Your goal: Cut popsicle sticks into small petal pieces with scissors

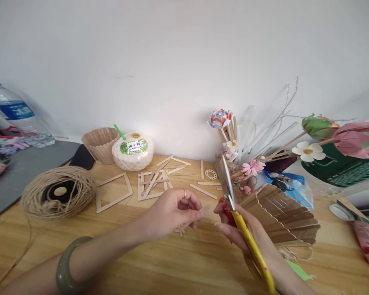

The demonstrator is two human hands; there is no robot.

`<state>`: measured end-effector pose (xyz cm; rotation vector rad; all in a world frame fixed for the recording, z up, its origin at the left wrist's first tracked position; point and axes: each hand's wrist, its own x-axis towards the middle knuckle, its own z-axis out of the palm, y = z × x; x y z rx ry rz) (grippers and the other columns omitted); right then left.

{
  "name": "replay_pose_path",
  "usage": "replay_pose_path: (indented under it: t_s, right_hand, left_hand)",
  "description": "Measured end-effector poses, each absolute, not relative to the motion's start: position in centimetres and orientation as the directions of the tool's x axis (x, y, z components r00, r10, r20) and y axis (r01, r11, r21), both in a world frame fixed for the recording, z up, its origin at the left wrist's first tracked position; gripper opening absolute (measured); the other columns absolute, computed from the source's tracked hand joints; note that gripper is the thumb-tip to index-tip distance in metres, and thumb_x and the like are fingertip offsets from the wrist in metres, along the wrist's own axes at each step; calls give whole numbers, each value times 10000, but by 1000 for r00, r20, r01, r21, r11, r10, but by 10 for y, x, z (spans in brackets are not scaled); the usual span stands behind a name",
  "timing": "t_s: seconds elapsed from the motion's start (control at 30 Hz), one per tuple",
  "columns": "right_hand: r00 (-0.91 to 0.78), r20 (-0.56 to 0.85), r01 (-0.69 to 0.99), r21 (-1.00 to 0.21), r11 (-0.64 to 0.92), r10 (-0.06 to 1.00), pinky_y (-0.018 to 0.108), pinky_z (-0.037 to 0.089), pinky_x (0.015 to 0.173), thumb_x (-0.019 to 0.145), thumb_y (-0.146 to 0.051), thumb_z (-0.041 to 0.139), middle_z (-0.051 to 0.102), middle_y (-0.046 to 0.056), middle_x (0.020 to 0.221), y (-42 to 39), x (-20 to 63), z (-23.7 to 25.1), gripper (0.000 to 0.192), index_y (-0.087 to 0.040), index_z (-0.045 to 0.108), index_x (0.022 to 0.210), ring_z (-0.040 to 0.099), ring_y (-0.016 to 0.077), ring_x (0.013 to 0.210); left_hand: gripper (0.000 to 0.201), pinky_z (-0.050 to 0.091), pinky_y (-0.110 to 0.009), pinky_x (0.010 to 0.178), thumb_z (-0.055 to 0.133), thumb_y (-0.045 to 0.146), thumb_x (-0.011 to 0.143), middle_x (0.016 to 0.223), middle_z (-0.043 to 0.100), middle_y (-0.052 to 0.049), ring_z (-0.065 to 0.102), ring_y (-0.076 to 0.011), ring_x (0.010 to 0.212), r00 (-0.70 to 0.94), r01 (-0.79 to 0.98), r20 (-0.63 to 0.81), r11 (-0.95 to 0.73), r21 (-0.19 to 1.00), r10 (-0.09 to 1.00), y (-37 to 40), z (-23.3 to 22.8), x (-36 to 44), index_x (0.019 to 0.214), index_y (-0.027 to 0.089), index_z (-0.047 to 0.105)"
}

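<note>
Right hand [257, 229]: fingers wrapped round yellow-handled cutters [242, 226], blades upward; left hand [178, 211]: fingers narrow, contents indeterminable; wooden sticks [203, 191] beyond

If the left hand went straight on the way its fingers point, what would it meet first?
Likely the right hand, which holds the scissors, though depth is hard to judge from this one view.

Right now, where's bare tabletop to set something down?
Largest: the near tabletop between the left forearm and yellow-handled scissors. A narrower strip lies between the twine ball and that forearm. Crowded: beyond the left hand, with stick frames; right of the scissors, with a slatted piece and flowers.
</note>
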<state>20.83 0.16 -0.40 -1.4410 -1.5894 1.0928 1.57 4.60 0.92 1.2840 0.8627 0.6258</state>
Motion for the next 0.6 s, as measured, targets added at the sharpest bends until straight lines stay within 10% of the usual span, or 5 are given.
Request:
replay_pose_path:
  t_s: [0.13,0.6]
  right_hand:
    - [-289,-64,383,-922,54,955,356,444,801,802,-566,518,574,38,929,-1,218,-6,398,-240,540,1030,547,237,887]
    - [-269,-55,613,-780,127,962,338,443,649,699,-423,658,542,11,712,0,206,9,251,-213,550,785,519,223,676]
  left_hand:
    - [173,430,-229,527,671,252,679,663,583,20,588,-108,522,448,-69,-117,165,984,886,48,17,15,734,139,551]
    - [170,443,-233,529,714,243,641,595,596,15,585,-110,514,363,-99,-127,174,980,923,46,23,12,682,123,599]
